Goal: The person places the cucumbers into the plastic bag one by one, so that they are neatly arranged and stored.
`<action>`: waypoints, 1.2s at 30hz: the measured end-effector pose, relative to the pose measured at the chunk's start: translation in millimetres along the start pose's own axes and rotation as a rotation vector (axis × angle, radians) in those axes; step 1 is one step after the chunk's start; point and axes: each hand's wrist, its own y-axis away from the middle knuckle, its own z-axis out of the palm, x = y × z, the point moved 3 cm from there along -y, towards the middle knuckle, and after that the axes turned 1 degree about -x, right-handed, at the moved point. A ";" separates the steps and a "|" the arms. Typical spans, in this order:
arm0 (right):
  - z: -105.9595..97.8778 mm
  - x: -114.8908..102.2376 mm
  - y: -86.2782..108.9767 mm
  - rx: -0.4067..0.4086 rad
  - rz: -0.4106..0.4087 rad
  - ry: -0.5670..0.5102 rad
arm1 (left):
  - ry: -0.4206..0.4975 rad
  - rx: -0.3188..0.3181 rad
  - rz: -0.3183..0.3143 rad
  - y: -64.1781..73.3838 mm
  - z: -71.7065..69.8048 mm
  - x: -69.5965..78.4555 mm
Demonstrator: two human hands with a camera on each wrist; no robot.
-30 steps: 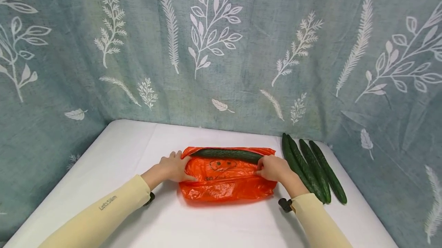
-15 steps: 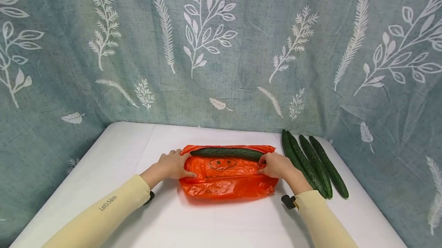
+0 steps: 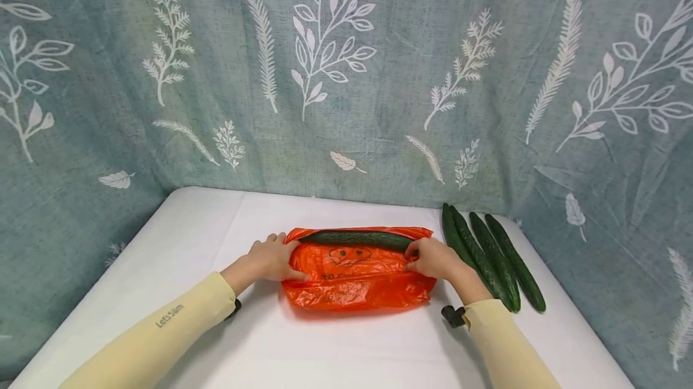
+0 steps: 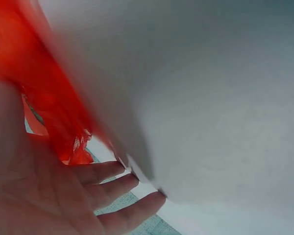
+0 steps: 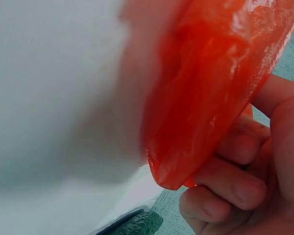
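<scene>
Red bag: it lies crosswise on the white bench (image 3: 346, 347), the red bag (image 3: 352, 294) crinkled and shiny, with a dark cartoon face and some lettering on the side facing up.
Single cucumber: one long green cucumber (image 3: 357, 238) rests lengthwise along the bag's far side, red plastic showing behind it and in front of it.
Left hand: the left hand (image 3: 269, 258) is spread at the bag's left end, thumb on the red plastic near the face, a finger by the cucumber's tip; the wrist view shows three fingers fairly straight.
Right hand: the right hand (image 3: 437, 260) has curled fingers and grips the bag's right end; I can't tell whether the cucumber's end is in that grip too.
Other cucumbers: four more cucumbers (image 3: 495, 260) lie side by side to the right, beyond the right wrist.
Sleeves: pale yellow, the left sleeve (image 3: 170, 320) lettered.
Backdrop: a grey-green curtain (image 3: 216, 64) printed with white leaves.
</scene>
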 end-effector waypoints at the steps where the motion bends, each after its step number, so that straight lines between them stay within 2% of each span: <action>1: -1.0 0.2 -0.2 0.013 -0.012 -0.012 | -0.002 0.002 -0.002 0.1 -0.5 0.1; 6: -4.2 0.2 -0.1 0.056 -0.068 -0.107 | -0.015 -0.003 -0.005 1.3 -2.0 -0.1; 11: -2.6 3.2 2.8 0.068 -0.096 -0.213 | -0.019 -0.020 -0.005 2.8 0.8 -1.5; 15: -4.1 8.9 6.4 0.111 -0.104 -0.281 | -0.018 -0.019 -0.012 3.1 3.3 -1.5; 20: -8.8 18.7 15.8 0.178 -0.066 -0.344 | -0.008 -0.016 -0.008 3.5 4.2 0.9; 31: -18.4 37.6 32.5 0.277 0.085 -0.489 | -0.015 -0.007 -0.003 2.9 1.0 2.4; 36: -19.7 48.4 39.6 0.301 0.170 -0.511 | 0.004 -0.008 0.002 2.7 2.9 1.6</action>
